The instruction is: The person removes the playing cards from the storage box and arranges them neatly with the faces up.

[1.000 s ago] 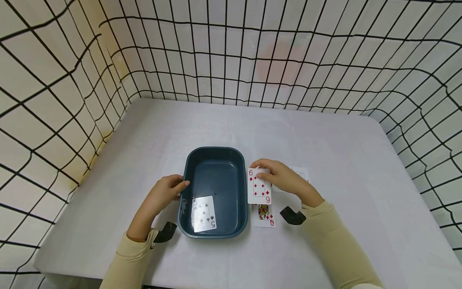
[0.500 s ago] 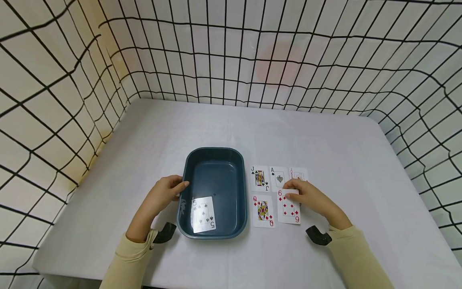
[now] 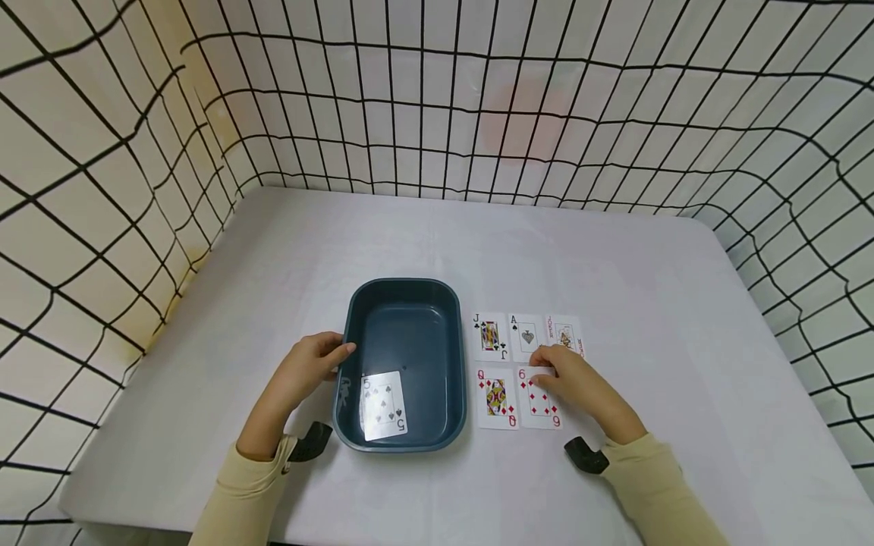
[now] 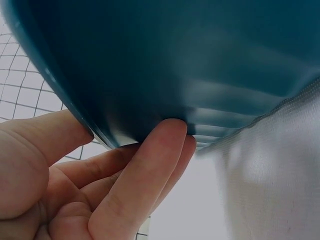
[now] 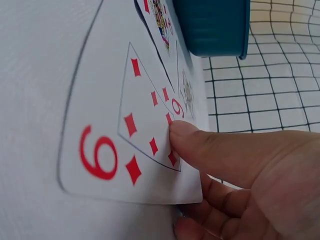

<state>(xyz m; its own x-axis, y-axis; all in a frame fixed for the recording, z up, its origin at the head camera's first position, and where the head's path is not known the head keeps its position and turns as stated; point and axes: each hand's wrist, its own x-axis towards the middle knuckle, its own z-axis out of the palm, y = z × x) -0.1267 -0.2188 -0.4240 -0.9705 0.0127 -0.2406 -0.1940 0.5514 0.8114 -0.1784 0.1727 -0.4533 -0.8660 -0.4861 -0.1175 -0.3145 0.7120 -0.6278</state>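
My left hand (image 3: 307,371) pinches the left rim of a dark blue plastic basin (image 3: 410,326), thumb over the edge and fingers against the outside wall. Inside the basin lies a five of spades (image 3: 384,406). To the right of the basin, my right hand (image 3: 576,383) pinches the six of diamonds (image 3: 542,407) by its far right part. In the right wrist view the thumb (image 5: 195,145) presses on the card's face, with fingers beneath its edge. The card is low over the table beside the queen of diamonds (image 3: 497,398).
A jack of clubs (image 3: 490,336), an ace of spades (image 3: 526,334) and a joker (image 3: 565,332) lie in a row above the queen and six. White cloth covers the table (image 3: 546,258). Black wire mesh (image 3: 437,106) encloses its back and sides.
My right hand has carried the six of diamonds from beside the basin's rim to the right, then slightly left and down, beside the queen. The left hand has stayed on the basin.
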